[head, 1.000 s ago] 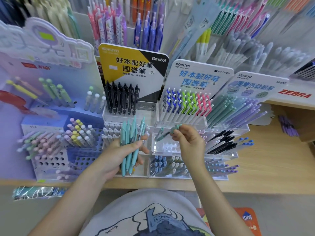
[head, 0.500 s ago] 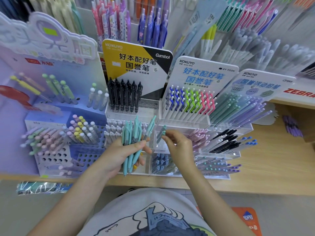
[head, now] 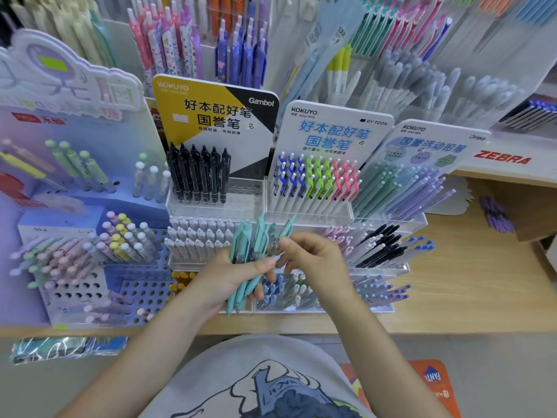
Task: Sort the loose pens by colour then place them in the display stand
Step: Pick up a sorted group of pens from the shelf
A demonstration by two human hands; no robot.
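My left hand (head: 224, 280) grips a bundle of several mint-green pens (head: 251, 260), tips down, in front of the clear acrylic display stand (head: 388, 268). My right hand (head: 313, 259) is right beside the bundle and pinches one pen (head: 284, 232) at the bundle's right edge between thumb and fingers. Behind my hands the stand's tiers hold white, pink, black and blue pens. Its lowest tier (head: 301, 294) holds blue, grey-green and purple pens, partly hidden by my hands.
A blue perforated holder (head: 90, 285) with pastel pens stands at the left. Kokuyo racks with black pens (head: 199, 176) and blue, green and pink pens (head: 316, 179) stand behind. The wooden counter (head: 470, 285) extends right. A plastic packet (head: 66, 348) lies below the counter edge at left.
My right hand moved left from the stand's middle tier with a single pen and now meets the bundle in my left hand. The view has shifted slightly.
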